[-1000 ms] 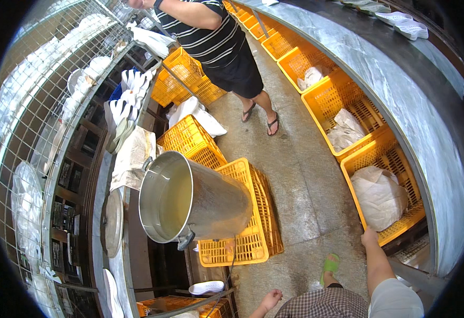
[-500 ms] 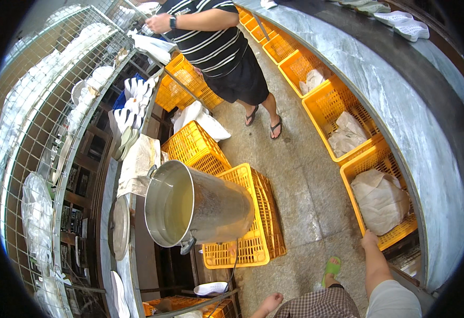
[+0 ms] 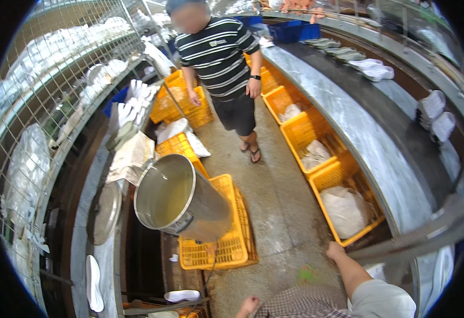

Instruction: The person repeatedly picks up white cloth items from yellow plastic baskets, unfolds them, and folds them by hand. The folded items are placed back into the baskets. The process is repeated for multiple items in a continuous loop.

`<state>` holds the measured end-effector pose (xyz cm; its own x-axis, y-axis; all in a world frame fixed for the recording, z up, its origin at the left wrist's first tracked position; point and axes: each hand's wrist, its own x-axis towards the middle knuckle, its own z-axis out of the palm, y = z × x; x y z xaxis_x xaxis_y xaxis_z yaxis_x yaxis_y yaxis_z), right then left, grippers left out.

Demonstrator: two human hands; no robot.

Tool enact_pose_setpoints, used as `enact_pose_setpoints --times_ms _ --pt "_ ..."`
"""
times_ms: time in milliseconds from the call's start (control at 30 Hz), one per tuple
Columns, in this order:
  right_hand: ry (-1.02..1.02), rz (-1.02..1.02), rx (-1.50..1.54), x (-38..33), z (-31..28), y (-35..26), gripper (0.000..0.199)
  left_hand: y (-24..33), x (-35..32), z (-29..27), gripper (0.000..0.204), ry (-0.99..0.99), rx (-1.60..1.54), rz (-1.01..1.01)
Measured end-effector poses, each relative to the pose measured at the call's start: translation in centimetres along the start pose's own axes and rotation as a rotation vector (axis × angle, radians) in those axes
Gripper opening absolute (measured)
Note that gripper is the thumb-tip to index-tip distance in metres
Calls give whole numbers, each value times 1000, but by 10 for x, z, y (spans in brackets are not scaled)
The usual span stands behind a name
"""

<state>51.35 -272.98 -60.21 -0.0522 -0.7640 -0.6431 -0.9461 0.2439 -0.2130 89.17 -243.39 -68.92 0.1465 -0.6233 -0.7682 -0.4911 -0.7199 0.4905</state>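
At the lower right, my right hand [image 3: 336, 250] is at the near corner of a yellow plastic crate [image 3: 360, 229], its fingers closed on the rim. A pale cloth-wrapped bundle [image 3: 346, 212] lies inside that crate. My left hand [image 3: 249, 306] hangs low near my checked clothing, fingers curled, with nothing visible in it. Left of centre, a large metal pot [image 3: 210, 212] of cloudy yellowish liquid is tilted on stacked yellow crates [image 3: 213, 259]. A white shoe sole [image 3: 182, 296] lies below the pot.
Ahead in the aisle stands a person in a striped shirt [image 3: 218, 58]. More yellow crates [image 3: 298, 132] line the right side under a grey counter [image 3: 348, 116] and a dark belt holding white shoes [image 3: 372, 69]. Wire-mesh shelving [image 3: 57, 63] and a round metal lid [image 3: 107, 212] are at left.
My view has shifted and tilted up, showing more of the far end. The person ahead has lowered the raised arm and turned toward me. My right hand stays at the crate's corner.
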Motion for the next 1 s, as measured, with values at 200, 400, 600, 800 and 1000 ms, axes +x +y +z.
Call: enact_pose_setpoints --times_ms 200,400,600,800,1000 --pt "-115 -230 -216 -78 32 14 40 -78 -102 -4 36 178 -7 -141" --pt "-163 -479 -194 -109 34 51 30 -121 -233 30 36 472 -159 -300" --pt "-250 -587 -389 -46 72 66 14 -135 -357 152 38 606 -441 -654" --pt "-444 -627 42 -34 83 77 11 -122 -397 283 40 526 -444 -730" --pt "-412 -711 -47 -126 100 66 12 -109 -348 321 39 542 -692 -411"
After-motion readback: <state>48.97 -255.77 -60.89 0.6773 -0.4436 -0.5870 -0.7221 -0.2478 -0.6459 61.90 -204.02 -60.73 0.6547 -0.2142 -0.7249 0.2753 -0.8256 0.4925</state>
